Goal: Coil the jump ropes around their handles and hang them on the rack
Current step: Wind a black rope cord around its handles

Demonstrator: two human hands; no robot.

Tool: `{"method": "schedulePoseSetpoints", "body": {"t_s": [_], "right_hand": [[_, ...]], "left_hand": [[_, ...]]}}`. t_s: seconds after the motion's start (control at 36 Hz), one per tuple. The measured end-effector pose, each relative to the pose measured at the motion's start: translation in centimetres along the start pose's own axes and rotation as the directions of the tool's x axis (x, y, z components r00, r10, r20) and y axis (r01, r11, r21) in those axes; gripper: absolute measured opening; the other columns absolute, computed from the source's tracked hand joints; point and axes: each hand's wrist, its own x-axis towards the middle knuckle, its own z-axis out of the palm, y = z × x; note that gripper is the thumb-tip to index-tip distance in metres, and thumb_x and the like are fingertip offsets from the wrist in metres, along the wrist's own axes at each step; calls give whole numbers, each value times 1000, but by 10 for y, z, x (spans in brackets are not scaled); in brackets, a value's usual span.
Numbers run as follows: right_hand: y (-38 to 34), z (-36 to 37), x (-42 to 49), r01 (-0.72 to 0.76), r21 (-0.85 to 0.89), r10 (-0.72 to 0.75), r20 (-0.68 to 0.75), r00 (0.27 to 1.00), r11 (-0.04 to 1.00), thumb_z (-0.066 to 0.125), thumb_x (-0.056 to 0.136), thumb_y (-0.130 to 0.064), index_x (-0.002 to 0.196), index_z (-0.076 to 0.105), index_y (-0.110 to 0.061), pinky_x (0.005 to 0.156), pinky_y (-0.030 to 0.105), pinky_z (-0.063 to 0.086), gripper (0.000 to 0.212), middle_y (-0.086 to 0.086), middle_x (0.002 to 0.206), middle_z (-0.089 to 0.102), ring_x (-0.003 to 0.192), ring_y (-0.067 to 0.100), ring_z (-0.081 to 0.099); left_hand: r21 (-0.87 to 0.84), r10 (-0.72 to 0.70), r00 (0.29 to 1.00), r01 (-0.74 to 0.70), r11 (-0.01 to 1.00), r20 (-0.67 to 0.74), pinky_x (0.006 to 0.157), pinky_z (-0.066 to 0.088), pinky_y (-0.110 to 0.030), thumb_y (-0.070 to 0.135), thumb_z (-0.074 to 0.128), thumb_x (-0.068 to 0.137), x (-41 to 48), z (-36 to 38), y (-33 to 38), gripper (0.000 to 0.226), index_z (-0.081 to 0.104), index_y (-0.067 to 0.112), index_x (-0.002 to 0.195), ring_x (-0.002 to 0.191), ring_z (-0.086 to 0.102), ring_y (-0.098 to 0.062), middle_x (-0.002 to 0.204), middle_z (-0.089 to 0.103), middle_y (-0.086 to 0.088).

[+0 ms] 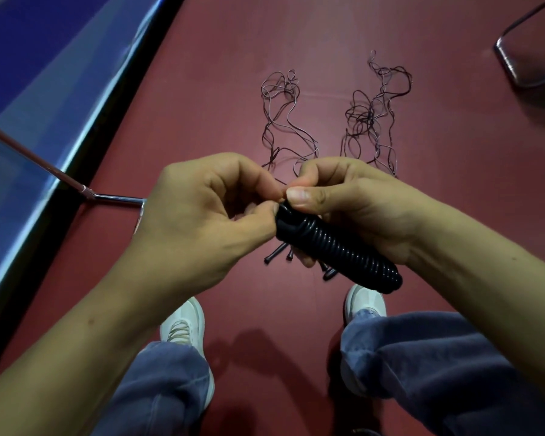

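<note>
— Now, head view: first entry?
— Coiled jump rope, black, wound in tight even turns. Held in mid-air over the red floor, above and between the two white shoes, slanting down toward the right shoe.
— Held how?
— Right hand: fingers curled under the bundle, thumb pressed flat on its upper end. Left hand: fingers bent in, thumb and forefinger pinching at that same upper end, touching the right thumb. Possibly the rope's free end in that pinch, too hidden to confirm.
— Further stock on the floor?
— Two heaps of thin loose rope beyond the hands: left tangle and right tangle, lying apart. Dark handle tips showing just below the hands.
— Surroundings?
— Blue mat, black-edged, along the left. Chrome tube crossing onto the floor. Metal frame at upper right. Left shoe, blue jeans.
</note>
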Motion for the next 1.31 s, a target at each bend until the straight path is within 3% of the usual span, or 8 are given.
{"method": "schedulePoseSetpoints", "body": {"t_s": [0.17, 0.39, 0.58, 0.72, 0.89, 1.06, 1.17, 1.31], "right_hand": [[-3, 0, 1, -37, -5, 37, 26, 999, 999, 74, 73, -12, 78, 53, -3, 49, 39, 55, 23, 21, 70, 63, 51, 34, 61], [-3, -3, -4, -77, -16, 78, 63, 995, 997, 67, 80, -2, 76, 56, -5, 47, 35, 54, 12, 18, 69, 63, 49, 32, 62], [-3, 1, -1, -65, 5, 65, 40, 997, 998, 67, 78, 1, 72, 50, -3, 50, 39, 54, 18, 22, 81, 59, 55, 34, 60], [1, 4, -1, -85, -1, 85, 21, 996, 996, 66, 77, 2, 74, 47, -3, 46, 35, 52, 19, 24, 86, 59, 51, 32, 58], [0, 10, -3, -59, 21, 60, -49, 997, 998, 67, 80, -1, 74, 48, -4, 44, 31, 52, 20, 20, 70, 60, 46, 31, 59], [-4, 8, -3, -24, 47, 25, -20, 999, 999, 63, 89, -17, 74, 59, 5, 61, 44, 54, 26, 20, 75, 58, 60, 34, 60], [-7, 13, -1, 21, 65, -19, -32, 999, 998, 63, 86, -8, 65, 64, -7, 52, 41, 57, 21, 29, 94, 52, 53, 33, 60], [-9, 19, 0, -5, 21, 6, -76, 997, 1000, 65, 83, -5, 77, 60, 0, 46, 38, 56, 9, 25, 82, 59, 51, 33, 61]], "left_hand": [[-49, -40, 999, 39, 998, -20, 54, 52, -44, 11, 72, 77, 0, 4, -2, 9, 72, 17, 82, 64, 65, -34, 71, 70, -13], [-74, -52, 997, 56, 996, 53, 54, 49, -20, 2, 77, 78, -3, 3, 0, 15, 68, 13, 83, 56, 60, -17, 73, 70, -5], [-130, -82, 997, 81, 988, 4, 60, 54, -25, -2, 82, 75, -2, -1, -4, 18, 67, 5, 82, 65, 65, -24, 77, 71, -11], [-216, -129, 991, 133, 967, 34, 62, 54, -21, -6, 84, 72, -1, -3, -6, 22, 66, 5, 80, 65, 65, -13, 78, 71, -11], [-269, -167, 985, 171, 948, 38, 64, 56, -22, -1, 80, 75, -2, -3, -7, 16, 68, 7, 83, 68, 67, -13, 80, 73, -10], [-289, -175, 985, 169, 942, 4, 66, 58, -31, -6, 78, 79, 3, -8, -7, 16, 69, 7, 81, 65, 67, -19, 80, 73, -11], [-392, -242, 970, 228, 891, 13, 66, 58, -33, 5, 81, 72, 6, -11, -12, 13, 72, 13, 78, 65, 66, -25, 78, 72, -13], [-461, -270, 962, 261, 849, 47, 64, 56, -27, 5, 84, 67, 5, -9, -12, 17, 72, 11, 77, 61, 64, -21, 72, 71, -11]]}}
